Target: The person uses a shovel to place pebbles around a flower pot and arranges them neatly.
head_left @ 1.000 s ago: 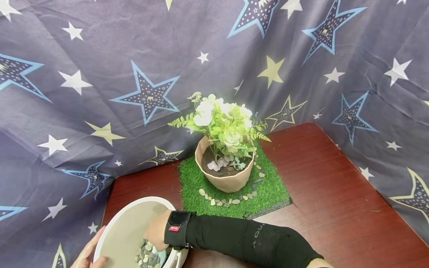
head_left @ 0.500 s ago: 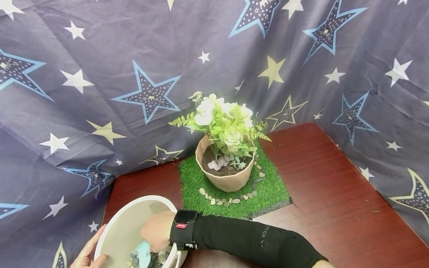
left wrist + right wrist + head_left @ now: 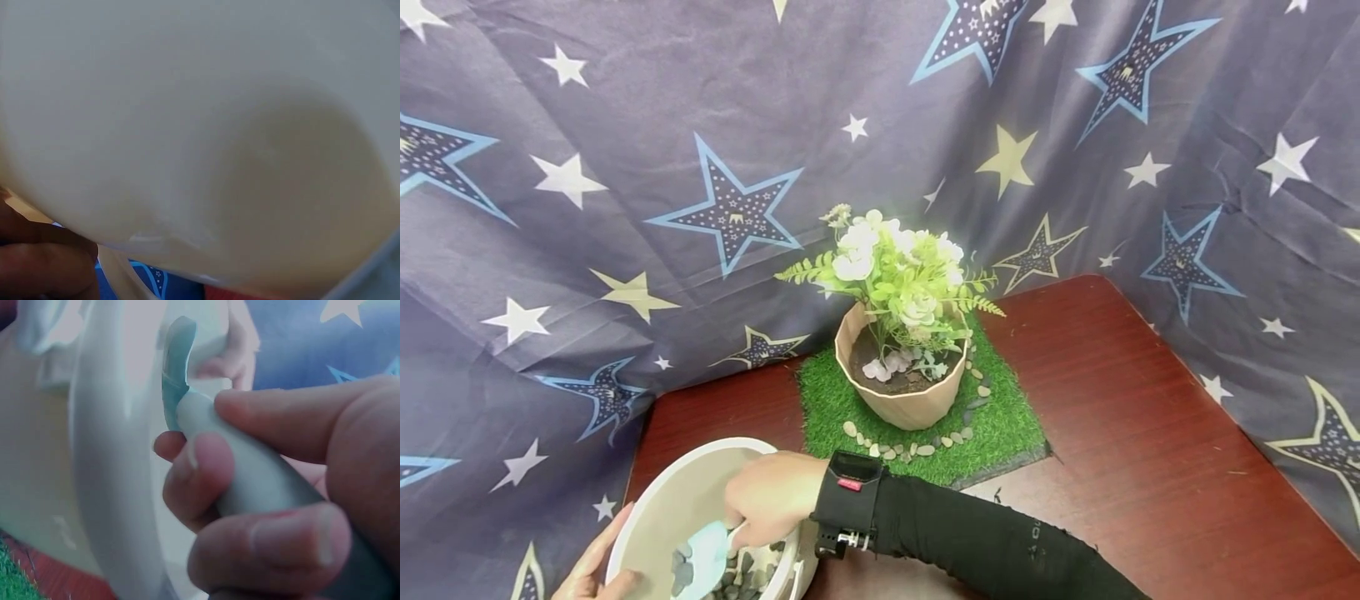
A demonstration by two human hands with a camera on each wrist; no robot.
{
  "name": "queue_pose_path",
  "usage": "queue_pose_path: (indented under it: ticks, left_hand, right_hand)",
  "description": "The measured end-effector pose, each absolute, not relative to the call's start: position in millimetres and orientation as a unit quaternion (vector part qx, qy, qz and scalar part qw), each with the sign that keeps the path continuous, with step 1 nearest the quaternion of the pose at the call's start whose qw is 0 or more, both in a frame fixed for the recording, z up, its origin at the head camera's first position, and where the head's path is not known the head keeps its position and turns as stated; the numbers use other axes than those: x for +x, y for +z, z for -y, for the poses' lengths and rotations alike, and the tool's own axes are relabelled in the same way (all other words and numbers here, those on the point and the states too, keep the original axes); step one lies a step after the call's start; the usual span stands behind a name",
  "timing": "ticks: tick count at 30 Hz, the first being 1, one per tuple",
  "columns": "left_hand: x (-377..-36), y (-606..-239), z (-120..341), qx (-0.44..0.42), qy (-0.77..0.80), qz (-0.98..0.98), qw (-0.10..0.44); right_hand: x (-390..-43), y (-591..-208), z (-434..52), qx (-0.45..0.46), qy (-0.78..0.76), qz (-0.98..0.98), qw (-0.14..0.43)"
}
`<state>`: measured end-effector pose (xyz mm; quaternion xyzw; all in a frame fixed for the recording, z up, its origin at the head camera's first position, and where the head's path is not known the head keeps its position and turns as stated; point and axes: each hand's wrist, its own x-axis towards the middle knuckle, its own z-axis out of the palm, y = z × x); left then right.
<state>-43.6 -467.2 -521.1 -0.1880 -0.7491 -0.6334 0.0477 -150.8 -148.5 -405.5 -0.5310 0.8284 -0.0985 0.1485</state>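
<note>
My right hand (image 3: 775,498) grips the trowel (image 3: 707,554), its blue blade inside the bucket (image 3: 681,500) at near left; my left hand (image 3: 593,571) pinches the bucket's left rim. A pebble row (image 3: 926,450) already curves round the planter's (image 3: 910,410) near and right sides; loose stones (image 3: 747,581) still lie in the bucket.

Head view: cream-white round plastic bucket (image 3: 681,492) cut off by the bottom edge. Grey and pale pebbles (image 3: 741,581) inside are partly covered by the right hand (image 3: 778,497) and a pale-turquoise scoop (image 3: 707,554); count cannot be told. Left hand (image 3: 597,573) also cut off at the bottom, its fingertips partly behind the rim. Lettering on the black fabric sleeve (image 3: 970,533) too small to read.

Right-wrist view: the scoop's pale-grey handle (image 3: 262,475) partly covered by fingers; its end runs out at the bottom.

Left-wrist view: bucket wall blurred, contents hidden.
</note>
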Motion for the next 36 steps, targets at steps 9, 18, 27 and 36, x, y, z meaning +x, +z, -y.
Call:
queue_pose_path:
  ticks: [9, 18, 27, 36]
  left_hand:
    - [-45, -521, 468, -0.195, -0.625, 0.754, 0.05]
    - [-44, -521, 471, -0.178, -0.626, 0.758, 0.041]
    - [-41, -519, 472, -0.153, -0.635, 0.756, 0.033]
    - [-45, -521, 467, -0.192, -0.634, 0.747, 0.052]
  right_hand:
    - [-165, -407, 111, -0.535, -0.185, -0.813, 0.141]
    - [-165, -417, 92, -0.516, -0.225, -0.818, 0.115]
    - [-160, -416, 61, -0.492, -0.277, -0.82, 0.088]
    - [-160, -408, 23, -0.464, -0.307, -0.829, 0.062]
